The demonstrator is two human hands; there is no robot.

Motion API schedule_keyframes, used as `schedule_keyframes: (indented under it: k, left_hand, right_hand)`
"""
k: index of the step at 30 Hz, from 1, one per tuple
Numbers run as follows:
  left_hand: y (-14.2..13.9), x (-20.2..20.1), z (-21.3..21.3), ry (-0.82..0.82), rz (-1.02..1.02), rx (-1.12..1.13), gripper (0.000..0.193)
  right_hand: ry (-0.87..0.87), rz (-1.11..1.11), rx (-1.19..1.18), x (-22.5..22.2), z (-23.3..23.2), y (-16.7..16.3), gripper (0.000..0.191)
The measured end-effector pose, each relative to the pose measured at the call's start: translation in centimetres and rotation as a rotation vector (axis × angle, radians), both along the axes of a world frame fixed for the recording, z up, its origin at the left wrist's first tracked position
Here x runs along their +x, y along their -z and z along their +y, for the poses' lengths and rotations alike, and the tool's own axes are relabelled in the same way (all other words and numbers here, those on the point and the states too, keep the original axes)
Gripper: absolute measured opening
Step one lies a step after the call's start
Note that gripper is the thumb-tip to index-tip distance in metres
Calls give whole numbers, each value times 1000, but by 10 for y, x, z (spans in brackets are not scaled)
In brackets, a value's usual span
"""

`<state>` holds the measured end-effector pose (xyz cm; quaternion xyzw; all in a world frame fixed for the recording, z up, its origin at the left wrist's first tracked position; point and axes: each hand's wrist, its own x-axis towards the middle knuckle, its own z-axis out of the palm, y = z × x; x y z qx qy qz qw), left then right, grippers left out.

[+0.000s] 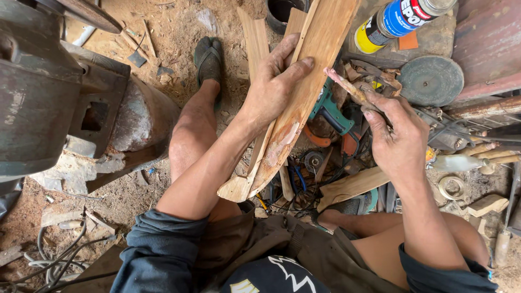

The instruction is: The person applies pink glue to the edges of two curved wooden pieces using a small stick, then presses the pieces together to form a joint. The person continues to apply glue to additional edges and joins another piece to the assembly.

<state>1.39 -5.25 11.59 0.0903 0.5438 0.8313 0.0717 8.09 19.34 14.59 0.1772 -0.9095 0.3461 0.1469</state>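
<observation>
Left hand (274, 81) wrapped around a long curved wooden piece (304, 87), thumb and fingers pressed against its face, holding it slanted from lower left up toward the top edge of view. Pale smear of paste on the lower part of the wood. Second, thinner wooden strip (255, 43) lying behind it, touching.

Right hand (399, 138) closed on a small stick (347, 87) — pinched between thumb and fingers, paste-coated tip just beside the right edge of the wooden piece; whether touching, cannot tell.

Round tin with blue and yellow label (399, 19) on its side at top right, near a grey disc (430, 80). Green power tool (328, 111) on the ground between the hands. Sandalled foot (209, 59) on sawdust-strewn floor. Heavy grey machine (49, 92) at left — well apart from both hands.
</observation>
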Motion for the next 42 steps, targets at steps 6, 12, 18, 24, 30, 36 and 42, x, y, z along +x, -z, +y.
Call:
schedule_keyframes:
  k: [6,12,18,24,30,36,42]
  left_hand:
    - [-10,-3,-3,-39,59,-13,45]
    - [-6,-5,-3,-80,21,-139,54]
    - [3,-9,5,-109,42,-178,66]
    - [3,-9,2,-126,55,-161,60]
    - [-2,-10,1,-116,84,-140,48]
    - [1,-13,0,-127,87,-109,49]
    - [5,-18,0,-140,74,-56,53]
  right_hand:
    - [-29,15,38,1,1,-4,22]
    - [27,-28,5,-4,7,-6,23]
    - [-13,24,19,-11,4,-3,20]
    - [-34,-20,23,-11,4,-3,23]
    - [-51,-32,58,-10,6,-2,24]
    - [-80,-30,70,-6,8,-1,16]
    - [-111,-237,-97,-8,18,1,21]
